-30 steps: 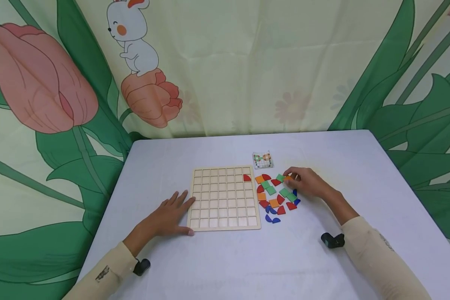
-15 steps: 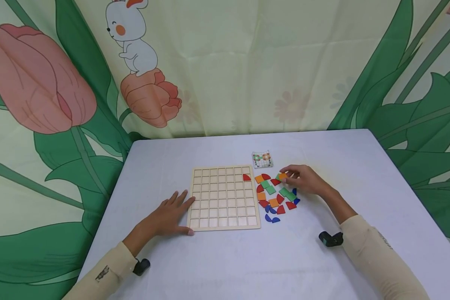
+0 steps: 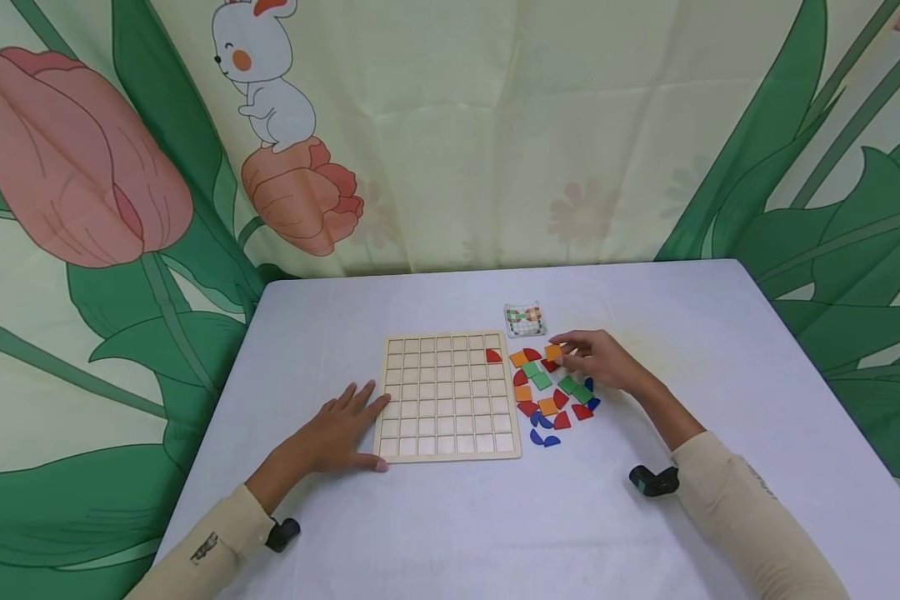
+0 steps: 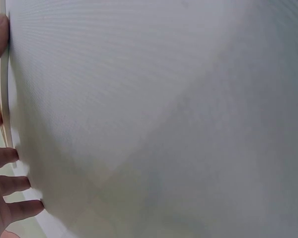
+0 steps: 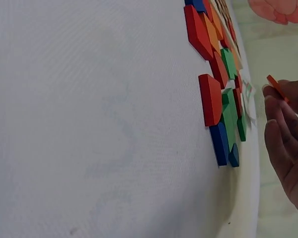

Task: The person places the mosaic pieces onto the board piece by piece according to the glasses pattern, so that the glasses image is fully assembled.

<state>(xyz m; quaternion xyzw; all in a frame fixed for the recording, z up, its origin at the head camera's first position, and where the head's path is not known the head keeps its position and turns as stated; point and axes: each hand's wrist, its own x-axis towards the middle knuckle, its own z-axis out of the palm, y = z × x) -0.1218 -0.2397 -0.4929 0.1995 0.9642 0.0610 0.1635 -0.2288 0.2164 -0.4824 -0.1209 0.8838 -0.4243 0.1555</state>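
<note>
Right hand (image 3: 598, 360) pinching an orange square tile (image 3: 553, 352) between thumb and fingertips, raised just above the pile of coloured tiles (image 3: 551, 392) right of the wooden grid board (image 3: 448, 397); left hand (image 3: 335, 435) flat, fingers straight, touching board's left edge; one red quarter-round tile (image 3: 493, 356) seated in board's top-right corner.

open white tabletop (image 3: 450, 517) near edge and far right | obstacles: wooden grid board (image 3: 447, 397) centre, loose coloured tile cluster (image 3: 553, 392) just right of it, small pattern card (image 3: 525, 320) behind | narrow gap between board and tiles
</note>
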